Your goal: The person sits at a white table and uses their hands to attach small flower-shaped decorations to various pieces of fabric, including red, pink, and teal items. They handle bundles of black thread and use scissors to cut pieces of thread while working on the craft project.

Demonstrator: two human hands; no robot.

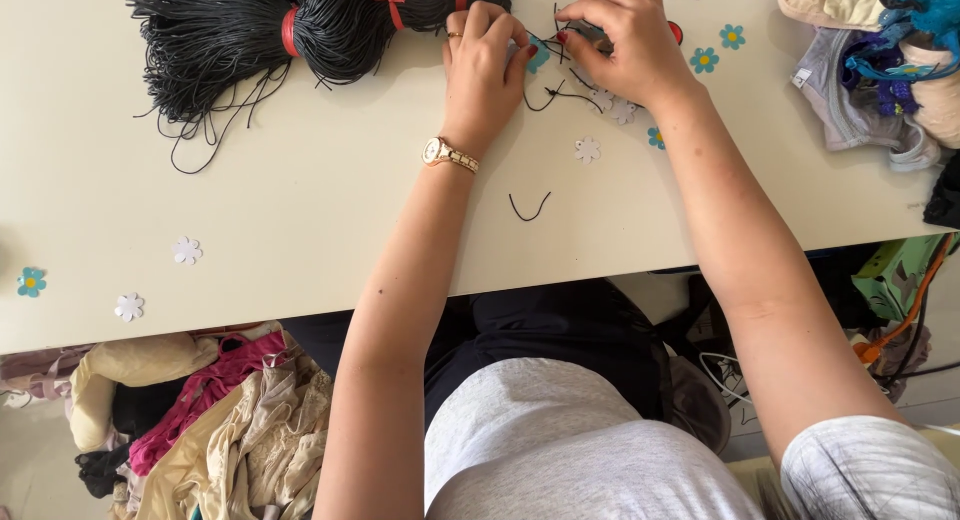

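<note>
My left hand (485, 65), with a gold watch on the wrist, pinches a small blue flower cutout (537, 56) and a thin black cord (552, 93) at the far middle of the cream table (330, 210). My right hand (625, 40) meets it from the right, fingers closed on the same cord and flower. Right beside my left hand lies a big bundle of black cord (300, 25) tied with red bands. Loose white flowers (588, 150) and blue flowers (705, 60) lie around my hands. The fingertips hide the exact grip.
A short curved cord piece (529, 208) lies near the table's middle. More flower cutouts (187, 250) sit at the front left. A pile of garments (880, 60) is at the right end, and clothes (220, 420) are heaped below the table's left.
</note>
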